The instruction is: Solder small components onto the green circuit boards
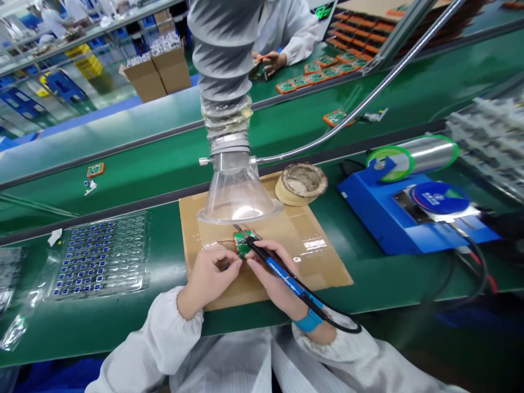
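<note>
A small green circuit board (pixel 241 243) lies on a brown cardboard sheet (pixel 311 256), just below a clear fume hood (pixel 237 191). My right hand (pixel 272 281) is closed round a blue-and-black soldering iron (pixel 282 273) whose tip meets the board. My left hand (pixel 210 273) pinches something thin beside the board's left edge; a fine wire runs there, and I cannot make out exactly what the fingers hold.
A grey ribbed duct (pixel 223 71) hangs above the hood. A blue soldering station (pixel 405 210) and a tan sponge holder (pixel 301 183) stand right. A clear tray of small blue parts (pixel 100 256) lies left. Another person's hands (pixel 266 61) work across the green belt.
</note>
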`<action>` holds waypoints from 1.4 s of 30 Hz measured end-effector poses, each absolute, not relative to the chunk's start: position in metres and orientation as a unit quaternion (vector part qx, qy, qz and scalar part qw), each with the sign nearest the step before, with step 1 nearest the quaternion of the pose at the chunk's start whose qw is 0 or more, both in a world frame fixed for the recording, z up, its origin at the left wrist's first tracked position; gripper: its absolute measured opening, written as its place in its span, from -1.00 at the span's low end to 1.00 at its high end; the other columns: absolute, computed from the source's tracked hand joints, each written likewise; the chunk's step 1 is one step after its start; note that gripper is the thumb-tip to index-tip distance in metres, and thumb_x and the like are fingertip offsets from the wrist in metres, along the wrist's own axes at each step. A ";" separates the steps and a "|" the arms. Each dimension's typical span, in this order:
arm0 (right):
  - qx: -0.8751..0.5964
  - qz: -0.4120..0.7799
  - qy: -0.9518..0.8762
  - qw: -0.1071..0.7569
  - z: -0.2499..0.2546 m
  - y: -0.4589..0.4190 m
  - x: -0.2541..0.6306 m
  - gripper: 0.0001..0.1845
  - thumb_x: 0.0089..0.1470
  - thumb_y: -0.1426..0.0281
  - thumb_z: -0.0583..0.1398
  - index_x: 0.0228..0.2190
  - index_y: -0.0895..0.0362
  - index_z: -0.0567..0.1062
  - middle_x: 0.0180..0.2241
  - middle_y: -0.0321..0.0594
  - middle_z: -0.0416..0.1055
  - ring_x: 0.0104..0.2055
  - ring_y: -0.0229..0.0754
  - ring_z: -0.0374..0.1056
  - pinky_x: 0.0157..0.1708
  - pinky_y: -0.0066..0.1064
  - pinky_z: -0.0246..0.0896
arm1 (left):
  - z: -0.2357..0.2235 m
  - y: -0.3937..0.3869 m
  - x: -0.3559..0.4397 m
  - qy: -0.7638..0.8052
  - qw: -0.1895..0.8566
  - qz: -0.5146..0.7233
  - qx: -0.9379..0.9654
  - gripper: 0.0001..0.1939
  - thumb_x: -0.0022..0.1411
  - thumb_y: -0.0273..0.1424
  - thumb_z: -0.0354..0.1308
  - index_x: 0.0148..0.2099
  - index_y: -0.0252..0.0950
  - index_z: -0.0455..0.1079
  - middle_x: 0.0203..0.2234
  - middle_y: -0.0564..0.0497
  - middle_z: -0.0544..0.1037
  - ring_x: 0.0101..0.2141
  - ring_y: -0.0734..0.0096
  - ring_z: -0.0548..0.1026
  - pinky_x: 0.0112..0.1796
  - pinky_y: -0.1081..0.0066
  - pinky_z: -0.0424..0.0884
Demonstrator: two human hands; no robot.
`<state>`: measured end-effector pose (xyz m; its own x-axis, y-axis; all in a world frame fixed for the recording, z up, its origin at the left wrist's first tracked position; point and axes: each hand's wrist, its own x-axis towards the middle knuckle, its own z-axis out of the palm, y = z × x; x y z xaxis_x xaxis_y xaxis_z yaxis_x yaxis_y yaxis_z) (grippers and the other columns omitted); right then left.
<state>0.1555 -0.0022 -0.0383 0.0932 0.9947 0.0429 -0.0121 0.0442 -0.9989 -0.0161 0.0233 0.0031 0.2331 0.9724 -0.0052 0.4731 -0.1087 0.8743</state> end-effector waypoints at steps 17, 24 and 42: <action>-0.535 0.336 -0.617 0.469 -0.046 0.000 0.171 -0.67 0.22 0.34 0.27 0.02 -0.05 0.47 -0.16 -0.23 0.64 -0.14 -0.08 0.61 -0.12 -0.28 0.53 | 0.001 0.077 -0.025 0.479 0.297 0.136 0.815 -0.79 0.20 -0.57 0.15 -0.48 -0.30 0.45 -0.43 0.02 0.53 -0.32 0.36 0.45 -0.13 0.26 0.31; -0.549 0.244 -0.597 0.532 -0.044 -0.008 0.200 -0.81 0.18 0.35 0.29 -0.13 0.00 0.57 -0.21 -0.21 0.63 -0.22 -0.10 0.59 -0.17 -0.31 0.53 | -0.007 0.078 -0.023 0.480 0.341 0.140 0.796 -0.81 0.16 -0.58 0.14 -0.48 -0.31 0.44 -0.45 0.04 0.55 -0.39 0.42 0.42 -0.25 0.35 0.31; -0.547 0.244 -0.632 0.492 -0.041 -0.010 0.199 -0.87 0.15 0.44 0.26 -0.23 0.02 0.51 -0.33 -0.30 0.57 -0.33 -0.20 0.54 -0.30 -0.43 0.46 | 0.003 0.091 -0.021 0.489 0.371 0.064 0.787 -0.85 0.07 -0.62 0.11 -0.48 -0.32 0.39 -0.57 0.09 0.45 -0.51 0.50 0.30 -0.39 0.41 0.23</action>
